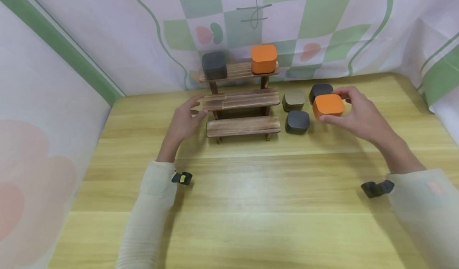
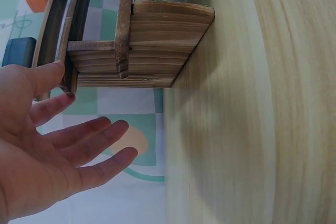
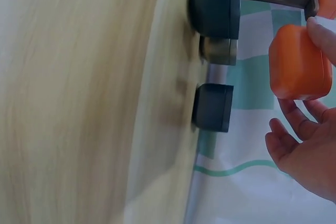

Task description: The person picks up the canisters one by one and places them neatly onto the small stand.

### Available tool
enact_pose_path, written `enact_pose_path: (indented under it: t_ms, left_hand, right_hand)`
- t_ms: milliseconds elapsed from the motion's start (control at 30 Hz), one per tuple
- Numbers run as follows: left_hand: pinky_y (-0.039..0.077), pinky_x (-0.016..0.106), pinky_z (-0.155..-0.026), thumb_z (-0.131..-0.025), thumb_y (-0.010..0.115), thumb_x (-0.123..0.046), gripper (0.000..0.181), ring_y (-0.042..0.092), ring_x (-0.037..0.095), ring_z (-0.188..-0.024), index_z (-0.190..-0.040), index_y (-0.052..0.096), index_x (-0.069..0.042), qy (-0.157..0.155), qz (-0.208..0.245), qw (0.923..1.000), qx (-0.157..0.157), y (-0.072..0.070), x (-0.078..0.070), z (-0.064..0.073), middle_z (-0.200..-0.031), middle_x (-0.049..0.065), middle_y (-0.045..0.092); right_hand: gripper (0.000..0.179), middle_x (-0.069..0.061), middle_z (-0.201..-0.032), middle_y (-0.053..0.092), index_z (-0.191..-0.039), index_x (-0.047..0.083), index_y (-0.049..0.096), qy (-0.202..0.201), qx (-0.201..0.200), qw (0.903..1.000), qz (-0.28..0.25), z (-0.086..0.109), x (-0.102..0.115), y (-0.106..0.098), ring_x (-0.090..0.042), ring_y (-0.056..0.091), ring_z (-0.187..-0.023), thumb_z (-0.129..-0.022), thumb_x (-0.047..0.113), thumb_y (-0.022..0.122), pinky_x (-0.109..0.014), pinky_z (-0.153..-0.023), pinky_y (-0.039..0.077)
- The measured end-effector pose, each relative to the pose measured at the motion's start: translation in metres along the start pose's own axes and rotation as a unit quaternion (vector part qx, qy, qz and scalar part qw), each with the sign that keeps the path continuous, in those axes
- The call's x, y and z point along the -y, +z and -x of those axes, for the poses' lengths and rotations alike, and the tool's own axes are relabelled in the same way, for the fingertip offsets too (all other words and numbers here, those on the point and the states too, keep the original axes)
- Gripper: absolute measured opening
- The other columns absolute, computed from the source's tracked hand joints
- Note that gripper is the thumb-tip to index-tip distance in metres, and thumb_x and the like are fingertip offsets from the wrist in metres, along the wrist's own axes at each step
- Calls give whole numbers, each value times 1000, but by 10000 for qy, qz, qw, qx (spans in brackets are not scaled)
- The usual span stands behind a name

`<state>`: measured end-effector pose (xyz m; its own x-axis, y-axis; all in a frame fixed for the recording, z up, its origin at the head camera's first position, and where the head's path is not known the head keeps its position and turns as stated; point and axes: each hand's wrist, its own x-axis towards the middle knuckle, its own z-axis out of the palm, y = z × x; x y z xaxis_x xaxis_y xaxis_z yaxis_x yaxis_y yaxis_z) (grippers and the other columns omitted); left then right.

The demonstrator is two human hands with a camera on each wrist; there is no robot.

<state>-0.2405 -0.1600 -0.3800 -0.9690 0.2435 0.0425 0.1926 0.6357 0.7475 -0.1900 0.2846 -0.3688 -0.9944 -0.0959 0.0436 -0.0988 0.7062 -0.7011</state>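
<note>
Your right hand [image 1: 363, 115] pinches the orange box [image 1: 328, 106] above the desk [image 1: 244, 189]; carry it level, clear of the dark boxes [image 1: 297, 122]; your left hand [image 1: 182, 122], spread at the wooden rack [image 1: 244, 126], should only steady it.

In the head view, the desk [image 1: 247, 189] left a path across lower centre; the wooden rack [image 1: 247, 100] blocked upper centre, a dark box [image 1: 297, 121] its right

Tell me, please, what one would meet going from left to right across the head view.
Left hand, dark box on the top shelf, orange box on that shelf, olive box with a nearer dark box, held orange box, right hand.
</note>
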Motion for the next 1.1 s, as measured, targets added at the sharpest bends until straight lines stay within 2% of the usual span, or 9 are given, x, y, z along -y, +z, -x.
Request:
enact_pose_path:
  t_ms: [333, 667, 900, 1100]
  left_hand:
    - [52, 51, -94, -103, 59, -24, 51, 59, 38, -118, -151, 44, -16, 37, -7, 10000, -11, 0, 0, 1, -144, 24, 49]
    - [51, 52, -95, -103, 60, -24, 52, 59, 40, -119, -152, 44, -16, 33, 17, 10000, -29, 0, 0, 1, -144, 25, 49]
    - [52, 51, -95, -103, 60, -24, 52, 59, 40, -118, -152, 45, -16, -7, 68, 10000, -30, -1, 0, 1, -145, 25, 48]
    - [52, 50, -94, -102, 61, -25, 52, 60, 40, -117, -152, 45, -18, -59, 89, 9999, -34, -1, -1, 1, -145, 26, 47]
  right_hand:
    - [84, -29, -138, 44, -141, -6, 39, -100, -75, 9999, 71, -2, 22, 9, -51, 36, -126, -81, 31, 86, -70, -102, 28]
    - [83, -26, -128, 47, -139, -7, 41, -95, -105, 9997, 218, -3, 47, 21, -42, 43, -111, -82, 34, 85, -54, -85, 35]
    - [88, -25, -130, 48, -142, -6, 39, -111, 56, 9998, 130, -3, 68, 29, -43, 43, -117, -82, 38, 84, -57, -91, 37]
    - [81, -24, -126, 51, -138, -7, 44, -293, -17, 9990, 345, -4, 81, 37, -42, 43, -110, -82, 35, 85, -55, -88, 38]
